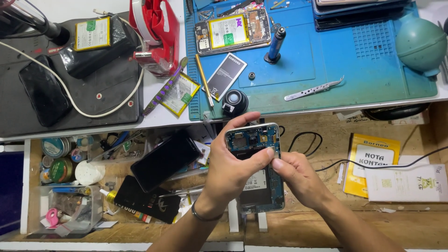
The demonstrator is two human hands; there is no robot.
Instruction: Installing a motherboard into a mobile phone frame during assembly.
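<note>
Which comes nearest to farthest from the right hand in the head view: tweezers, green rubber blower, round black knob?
From the right hand:
1. Round black knob, up-left at the mat's edge.
2. Tweezers, straight up on the blue mat.
3. Green rubber blower, far upper right.

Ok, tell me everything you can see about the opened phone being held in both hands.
The opened phone has its back cover off, showing a blue circuit board, small metal parts and a dark battery bay with a white label, inside a silvery frame. It is held upright over the open drawer, below the blue mat. The left hand wraps its left side; the right hand pinches its right edge.
</note>
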